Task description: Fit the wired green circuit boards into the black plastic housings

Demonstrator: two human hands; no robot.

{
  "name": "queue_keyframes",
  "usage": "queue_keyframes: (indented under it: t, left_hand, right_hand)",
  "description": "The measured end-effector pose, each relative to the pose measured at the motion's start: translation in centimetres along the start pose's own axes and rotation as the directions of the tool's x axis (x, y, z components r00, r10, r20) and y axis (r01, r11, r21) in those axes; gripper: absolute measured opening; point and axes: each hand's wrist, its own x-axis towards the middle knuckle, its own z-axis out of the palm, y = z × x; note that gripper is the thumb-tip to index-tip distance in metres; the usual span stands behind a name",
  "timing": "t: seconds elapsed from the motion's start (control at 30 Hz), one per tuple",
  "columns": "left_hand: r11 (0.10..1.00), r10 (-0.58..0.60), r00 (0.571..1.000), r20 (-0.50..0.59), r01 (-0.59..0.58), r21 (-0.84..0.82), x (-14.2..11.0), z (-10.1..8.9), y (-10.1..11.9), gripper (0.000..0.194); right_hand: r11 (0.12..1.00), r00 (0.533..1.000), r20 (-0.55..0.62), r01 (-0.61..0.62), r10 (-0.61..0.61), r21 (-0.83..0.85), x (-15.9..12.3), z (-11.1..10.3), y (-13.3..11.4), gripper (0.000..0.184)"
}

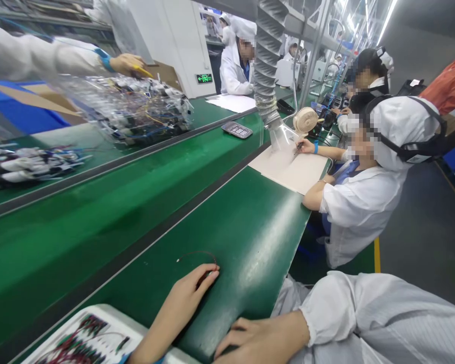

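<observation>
The left forearm [163, 323] reaches up and rightward from the bottom edge, bare, with a bit of blue [160, 360] showing at its lower end; the left hand [194, 284] is bent inward, its thumb and index fingertip brought together in a pinch; the right arm comes in from the right in a loose white sleeve [364, 313], gathered at the wrist [301, 326]; the right hand [252, 341] lies low, back upward, fingers bent and slightly apart, pointing left.

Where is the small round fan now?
The small round fan is in the head view's upper right part, just right of the ribbed duct, beyond the pale sheets.
</observation>
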Motion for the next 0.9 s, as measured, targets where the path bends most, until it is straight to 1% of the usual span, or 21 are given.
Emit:
queue_keyframes:
  t: [0.03,0.07,0.1,0.13,0.2,0.27,0.33,0.37,0.4,0.43,0.5,0.57,0.6,0.67,0.7,0.77,0.8,0.87,0.9]
  left_hand:
    - [1.0,-0.001,1.0,-0.004,0.001,-0.002,0.0,0.0,0.0,0.042]
    - [1.0,-0.005,1.0,-0.006,0.005,-0.006,0.0,0.0,0.0,0.043]
    - [1.0,-0.01,1.0,-0.005,0.01,-0.012,-0.1,0.0,0.0,0.043]
    - [1.0,-0.017,1.0,-0.002,0.017,-0.023,-0.2,0.0,0.1,0.044]
    - [0.998,-0.028,1.0,0.001,0.028,-0.062,-0.3,-0.1,0.3,0.047]
    - [0.992,-0.03,1.0,-0.003,0.03,-0.123,-0.6,-0.2,0.5,0.051]
    - [0.983,-0.028,1.0,-0.012,0.025,-0.183,-0.7,-0.4,0.7,0.055]
    - [0.979,-0.025,1.0,-0.017,0.021,-0.203,-0.8,-0.4,0.8,0.056]
    - [0.977,-0.024,0.999,-0.025,0.018,-0.214,-0.9,-0.4,0.8,0.056]
    - [0.976,-0.024,0.999,-0.034,0.016,-0.219,-0.9,-0.4,0.8,0.055]
    - [0.974,-0.031,0.998,-0.051,0.018,-0.225,-0.9,-0.4,0.6,0.052]
    - [0.969,-0.051,0.997,-0.063,0.034,-0.245,-0.9,-0.4,0.4,0.049]
    - [0.963,-0.068,0.995,-0.075,0.046,-0.266,-0.9,-0.4,0.3,0.048]
    - [0.944,-0.119,0.985,-0.127,0.073,-0.321,-0.9,-0.6,0.1,0.048]
    - [0.933,-0.155,0.974,-0.164,0.089,-0.349,-0.8,-0.7,0.0,0.049]
    - [0.908,-0.237,0.943,-0.233,0.13,-0.398,-0.7,-0.9,-0.1,0.053]
    - [0.896,-0.279,0.925,-0.259,0.153,-0.418,-0.6,-0.9,-0.1,0.056]
    - [0.873,-0.351,0.889,-0.292,0.198,-0.447,-0.5,-1.0,-0.2,0.063]
    - [0.864,-0.372,0.88,-0.295,0.213,-0.456,-0.4,-1.0,-0.3,0.066]
  right_hand:
    - [0.992,0.997,-0.025,0.067,-0.07,-0.102,-0.3,0.0,0.2,0.011]
    - [0.962,0.987,-0.027,0.146,-0.156,-0.231,-0.6,0.0,0.3,0.007]
    - [0.923,0.976,-0.015,0.202,-0.219,-0.327,-0.8,-0.1,0.5,0.008]
    - [0.911,0.971,-0.014,0.218,-0.237,-0.35,-0.9,-0.4,0.7,0.012]
    - [0.931,0.978,-0.018,0.193,-0.208,-0.31,-1.1,-1.2,1.3,0.018]
    - [0.964,0.992,-0.01,0.119,-0.125,-0.238,-1.0,-2.7,2.1,0.02]
    - [0.988,1.0,-0.005,-0.019,0.018,-0.151,-0.5,-4.4,3.3,0.018]
    - [0.989,0.994,-0.011,-0.112,0.112,-0.093,-0.1,-5.2,4.1,0.017]
    - [0.978,0.978,-0.024,-0.208,0.207,-0.025,0.5,-5.9,4.9,0.018]
    - [0.951,0.951,-0.032,-0.304,0.306,0.05,1.2,-6.5,5.8,0.02]
    - [0.854,0.875,0.008,-0.474,0.484,0.215,2.9,-6.9,7.8,0.026]
    - [0.711,0.803,0.143,-0.582,0.578,0.395,4.7,-6.7,9.7,0.031]
    - [0.635,0.781,0.202,-0.605,0.591,0.481,5.7,-6.4,10.6,0.034]
    - [0.516,0.766,0.258,-0.602,0.589,0.609,7.5,-5.7,12.0,0.033]
    - [0.479,0.766,0.263,-0.591,0.587,0.649,8.3,-5.4,12.6,0.03]
    - [0.405,0.759,0.274,-0.572,0.59,0.713,9.8,-5.1,13.6,0.022]
    - [0.351,0.752,0.291,-0.564,0.591,0.747,10.4,-5.1,14.0,0.021]
    - [0.216,0.746,0.351,-0.545,0.566,0.81,11.5,-5.1,14.7,0.025]
    - [0.155,0.746,0.388,-0.542,0.541,0.826,11.9,-5.2,15.0,0.028]
